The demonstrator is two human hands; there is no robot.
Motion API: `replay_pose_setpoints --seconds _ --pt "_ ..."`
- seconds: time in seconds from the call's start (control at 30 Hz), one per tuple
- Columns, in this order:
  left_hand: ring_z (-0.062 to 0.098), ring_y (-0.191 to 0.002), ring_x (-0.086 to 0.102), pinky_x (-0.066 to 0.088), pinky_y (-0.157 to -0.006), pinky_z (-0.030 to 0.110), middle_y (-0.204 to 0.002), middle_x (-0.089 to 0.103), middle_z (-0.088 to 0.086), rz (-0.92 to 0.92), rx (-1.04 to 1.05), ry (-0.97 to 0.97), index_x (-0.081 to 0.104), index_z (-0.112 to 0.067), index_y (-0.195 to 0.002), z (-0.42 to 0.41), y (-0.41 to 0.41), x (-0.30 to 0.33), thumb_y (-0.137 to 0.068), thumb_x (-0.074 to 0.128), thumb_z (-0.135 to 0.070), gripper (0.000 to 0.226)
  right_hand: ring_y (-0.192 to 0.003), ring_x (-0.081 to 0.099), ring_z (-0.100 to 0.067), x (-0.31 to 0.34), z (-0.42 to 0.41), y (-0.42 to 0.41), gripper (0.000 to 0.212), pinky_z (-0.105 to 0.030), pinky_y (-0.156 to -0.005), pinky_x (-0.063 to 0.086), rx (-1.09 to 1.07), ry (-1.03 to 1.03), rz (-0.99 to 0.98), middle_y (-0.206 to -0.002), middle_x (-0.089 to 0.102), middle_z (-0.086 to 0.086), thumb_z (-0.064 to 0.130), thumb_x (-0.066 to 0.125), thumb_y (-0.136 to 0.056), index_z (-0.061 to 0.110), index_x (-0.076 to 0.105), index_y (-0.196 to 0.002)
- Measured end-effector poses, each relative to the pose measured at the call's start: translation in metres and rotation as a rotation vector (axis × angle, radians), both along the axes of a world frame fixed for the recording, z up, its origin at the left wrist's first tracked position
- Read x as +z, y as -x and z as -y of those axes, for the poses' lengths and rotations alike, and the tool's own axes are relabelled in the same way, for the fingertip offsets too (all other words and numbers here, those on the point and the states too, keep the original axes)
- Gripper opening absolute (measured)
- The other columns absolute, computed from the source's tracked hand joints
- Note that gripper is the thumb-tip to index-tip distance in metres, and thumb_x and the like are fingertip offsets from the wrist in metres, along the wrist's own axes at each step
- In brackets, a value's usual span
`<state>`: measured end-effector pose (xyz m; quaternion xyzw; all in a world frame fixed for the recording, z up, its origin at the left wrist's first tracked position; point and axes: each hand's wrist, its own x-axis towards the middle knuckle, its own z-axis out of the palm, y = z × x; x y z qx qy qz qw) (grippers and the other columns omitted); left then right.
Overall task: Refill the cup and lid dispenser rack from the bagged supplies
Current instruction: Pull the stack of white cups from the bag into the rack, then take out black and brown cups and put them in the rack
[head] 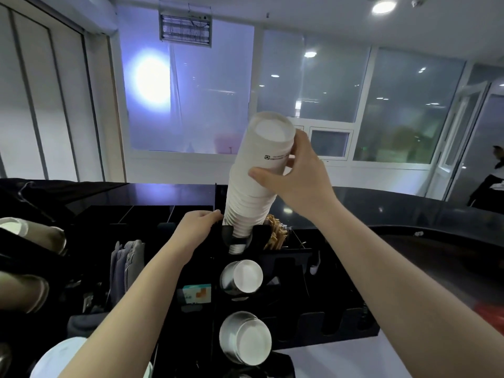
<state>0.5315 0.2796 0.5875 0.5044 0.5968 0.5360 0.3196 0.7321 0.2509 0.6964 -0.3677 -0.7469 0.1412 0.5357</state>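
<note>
Above the rack (286, 271), the right hand (297, 175) had its grip clamped near the top of the cup stack (256, 181), whose leaning long axis ran down into the top slot, the left hand (197, 227) steadying the base, fingers relaxed.

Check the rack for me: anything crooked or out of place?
Yes: the stack of white cups leans right out of the top slot, not seated. Right hand grips it near the top; left hand rests at its base.
</note>
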Motion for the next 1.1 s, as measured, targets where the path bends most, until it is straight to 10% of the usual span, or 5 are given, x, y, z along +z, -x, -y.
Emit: replay_pose_setpoints --seconds 0.2,0.43,1.1 --pt "-0.016 -0.075 0.059 0.039 -0.06 -0.001 -0.086 0.069 -0.019 -0.039 0.017 -0.274 0.068 -0.034 -0.082 0.029 -0.015 0.007 -0.091 0.054 -0.009 0.03 -0.099 0.051 0.014 -0.011 0.002 -0.006 0.074 -0.023 -0.084 0.048 0.042 0.029 -0.045 -0.103 0.05 0.038 0.04 0.08 -0.069 0.038 0.037 -0.13" --pt "-0.001 -0.092 0.065 0.043 -0.077 0.006 -0.091 0.073 -0.015 -0.01 -0.081 -0.526 0.07 -0.027 -0.09 0.08 -0.025 0.023 -0.09 0.052 -0.001 0.032 -0.098 0.049 0.014 -0.028 0.01 -0.008 0.073 -0.018 -0.083 0.043 0.056 0.153 -0.057 -0.11 0.05 0.033 0.036 0.079 -0.073 0.034 0.039 -0.133" --pt "0.001 -0.107 0.062 0.046 -0.096 0.023 -0.112 0.069 -0.01 -0.377 -0.913 -0.251 0.054 -0.034 -0.121 0.083 -0.199 0.002 -0.093 0.056 -0.007 0.039 -0.091 0.065 0.004 -0.138 0.129 -0.212 0.022 -0.016 -0.084 0.051 -0.278 0.406 -0.073 -0.098 0.071 0.01 0.01 0.066 -0.087 0.025 0.065 -0.103"
